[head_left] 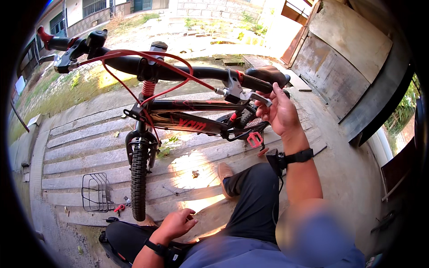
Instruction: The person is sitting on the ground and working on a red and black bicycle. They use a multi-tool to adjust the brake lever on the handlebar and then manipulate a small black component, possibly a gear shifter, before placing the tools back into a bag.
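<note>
In front of me stands a black and red bicycle, its knobby front wheel pointing toward me. My right hand is at the right end of the handlebar. Its thumb lies by the end of the black grip, and its fingers curl around the tip of the silver brake lever; part of those fingers is hidden. Low in front of my body, my left hand hovers over my lap with loosely bent, parted fingers and nothing in them.
A black wire rack lies on the slatted concrete left of the front wheel. Beside it are a small red part and other small bits. Red cables loop off the handlebar. Wooden boards lean at the right.
</note>
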A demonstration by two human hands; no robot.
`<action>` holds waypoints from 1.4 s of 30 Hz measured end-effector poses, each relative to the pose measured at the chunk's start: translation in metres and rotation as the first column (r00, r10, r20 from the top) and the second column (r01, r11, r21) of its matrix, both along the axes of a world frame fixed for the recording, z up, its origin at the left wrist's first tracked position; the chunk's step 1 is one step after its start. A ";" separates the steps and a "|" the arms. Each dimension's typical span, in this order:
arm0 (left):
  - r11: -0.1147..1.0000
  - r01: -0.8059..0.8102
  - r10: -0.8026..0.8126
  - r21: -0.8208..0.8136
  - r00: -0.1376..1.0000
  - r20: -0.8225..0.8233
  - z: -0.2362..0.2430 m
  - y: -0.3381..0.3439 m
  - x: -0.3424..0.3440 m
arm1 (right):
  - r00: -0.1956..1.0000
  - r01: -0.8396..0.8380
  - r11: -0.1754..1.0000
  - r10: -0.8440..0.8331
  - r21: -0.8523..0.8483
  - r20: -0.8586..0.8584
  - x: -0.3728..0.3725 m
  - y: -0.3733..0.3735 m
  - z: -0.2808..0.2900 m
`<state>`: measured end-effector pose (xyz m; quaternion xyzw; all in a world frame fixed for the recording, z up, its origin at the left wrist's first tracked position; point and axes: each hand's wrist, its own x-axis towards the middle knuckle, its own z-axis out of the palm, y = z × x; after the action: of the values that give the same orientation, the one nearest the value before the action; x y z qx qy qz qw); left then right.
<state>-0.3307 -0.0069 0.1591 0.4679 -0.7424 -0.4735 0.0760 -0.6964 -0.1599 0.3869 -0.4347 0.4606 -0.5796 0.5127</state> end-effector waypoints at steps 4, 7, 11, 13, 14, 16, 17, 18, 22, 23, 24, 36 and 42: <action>0.998 -0.002 0.007 -0.058 0.996 0.093 0.004 -0.008 0.003 | 0.986 -0.095 0.992 0.104 -0.078 0.127 0.006 -0.005 -0.001; 0.996 -0.082 0.084 -0.031 0.991 0.099 0.006 -0.013 0.004 | 0.972 -0.095 0.985 0.123 -0.144 0.202 0.009 -0.010 -0.006; 0.997 -0.048 0.054 -0.057 0.993 0.109 0.002 -0.014 0.004 | 0.950 -0.098 0.980 0.145 -0.176 0.278 0.006 -0.013 -0.011; 0.995 -0.004 0.016 -0.101 0.993 0.115 -0.001 -0.014 0.004 | 0.940 -0.134 0.970 0.189 -0.202 0.285 0.006 -0.014 -0.011; 0.997 -0.002 0.013 -0.078 0.991 0.133 -0.001 -0.014 0.004 | 0.937 -0.141 0.967 0.199 -0.210 0.287 0.006 -0.014 -0.010; 0.999 0.002 0.004 -0.041 0.991 0.135 -0.002 -0.014 0.003 | 0.928 -0.129 0.962 0.202 -0.239 0.313 0.009 -0.013 -0.008; 0.999 -0.005 0.011 -0.043 0.989 0.145 -0.001 -0.014 0.003 | 0.930 -0.093 0.969 0.167 -0.229 0.329 0.011 -0.013 -0.006; 0.999 -0.012 0.018 -0.045 0.990 0.143 -0.001 -0.014 0.003 | 0.928 -0.105 0.962 0.186 -0.251 0.322 0.012 -0.011 -0.005; 0.999 -0.039 0.043 -0.036 0.993 0.114 0.000 -0.013 0.005 | 0.932 -0.049 0.971 0.129 -0.235 0.338 0.014 -0.008 -0.004; 0.999 -0.030 0.035 -0.045 0.991 0.126 0.000 -0.013 0.005 | 0.932 -0.092 0.954 0.183 -0.285 0.313 0.012 -0.009 -0.005; 0.998 -0.024 0.031 -0.056 0.992 0.126 -0.001 -0.013 0.006 | 0.928 -0.053 0.968 0.139 -0.246 0.346 0.010 -0.011 -0.007; 0.996 -0.013 0.026 -0.083 0.988 0.155 -0.007 -0.011 0.009 | 0.915 0.061 0.948 0.072 -0.311 0.398 -0.024 -0.013 -0.026; 0.997 -0.015 0.026 -0.076 0.989 0.147 -0.005 -0.011 0.007 | 0.903 0.225 0.945 -0.110 -0.238 0.416 -0.041 -0.019 -0.030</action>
<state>-0.3241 -0.0183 0.1541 0.5064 -0.7583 -0.4084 0.0431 -0.7371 -0.1789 0.3567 -0.3347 0.2960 -0.7573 0.4764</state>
